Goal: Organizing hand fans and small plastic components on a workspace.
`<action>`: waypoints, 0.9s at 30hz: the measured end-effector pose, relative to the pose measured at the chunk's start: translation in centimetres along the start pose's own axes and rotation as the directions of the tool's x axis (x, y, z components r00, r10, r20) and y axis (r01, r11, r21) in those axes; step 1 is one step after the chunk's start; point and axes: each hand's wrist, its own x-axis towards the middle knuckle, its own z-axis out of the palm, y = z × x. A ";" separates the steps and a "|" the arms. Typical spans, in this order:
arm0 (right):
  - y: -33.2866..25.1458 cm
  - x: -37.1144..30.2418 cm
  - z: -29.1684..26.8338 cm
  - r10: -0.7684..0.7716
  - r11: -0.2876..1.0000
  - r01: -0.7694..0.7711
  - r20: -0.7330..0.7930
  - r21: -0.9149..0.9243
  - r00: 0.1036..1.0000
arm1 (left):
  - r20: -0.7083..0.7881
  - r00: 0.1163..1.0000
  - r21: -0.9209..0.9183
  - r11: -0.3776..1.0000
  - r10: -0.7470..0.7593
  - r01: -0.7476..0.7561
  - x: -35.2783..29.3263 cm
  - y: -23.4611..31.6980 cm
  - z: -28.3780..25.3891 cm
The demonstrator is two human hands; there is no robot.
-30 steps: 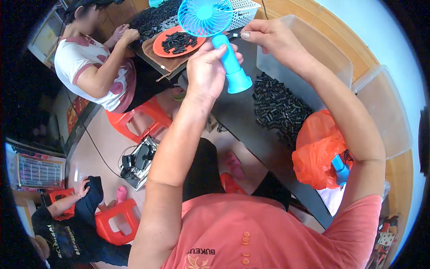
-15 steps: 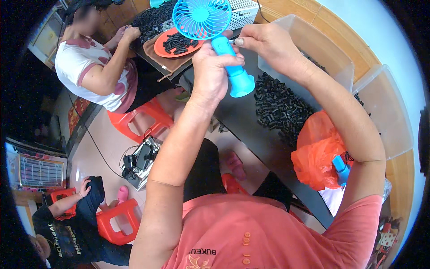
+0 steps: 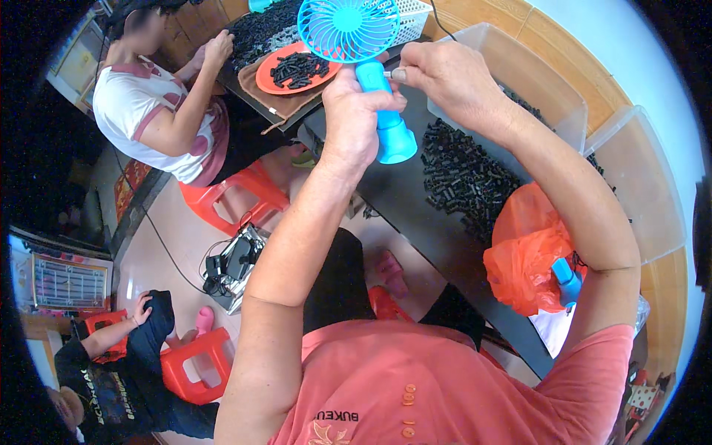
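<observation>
My left hand point(image 3: 351, 111) is wrapped round the handle of a light blue hand-held fan point(image 3: 389, 119), tilted over the far side of the dark table. Its round, slatted head point(image 3: 350, 28) points away from me. Against the right side of the handle, my right hand point(image 3: 454, 80) pinches a small pale, metallic-looking piece point(image 3: 388, 74). The piece's kind is too small to make out, and whether it sits inside the handle cannot be told. Beneath my right forearm lies a heap of small black cylindrical parts point(image 3: 469, 178).
Clear plastic bins point(image 3: 638, 178) line the wall on the right. A red plastic bag point(image 3: 519, 245) holds a blue piece point(image 3: 567, 278). An orange plate point(image 3: 271, 80) carries black parts. A co-worker point(image 3: 159, 111) sits at the far left; another person point(image 3: 104, 386) sits at lower left.
The fan has swung slightly, its head shifting right and its handle turning more upright. My right hand has moved a little right of the handle. The co-worker's hands have risen slightly.
</observation>
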 end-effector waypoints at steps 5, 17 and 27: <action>0.0 -0.1 0.1 -0.050 0.996 0.049 -0.012 -0.071 0.999 | -0.021 1.000 0.132 0.991 0.021 -0.018 -0.3 0.3 0.3; -0.3 -0.8 0.2 -0.042 0.997 0.048 -0.101 0.054 0.994 | 0.031 0.999 0.209 0.977 0.022 -0.028 -0.2 0.7 0.8; 0.9 -0.7 1.2 -0.025 0.937 0.038 -0.042 0.347 0.999 | 0.010 0.999 0.049 0.998 -0.040 0.040 -0.4 0.7 0.4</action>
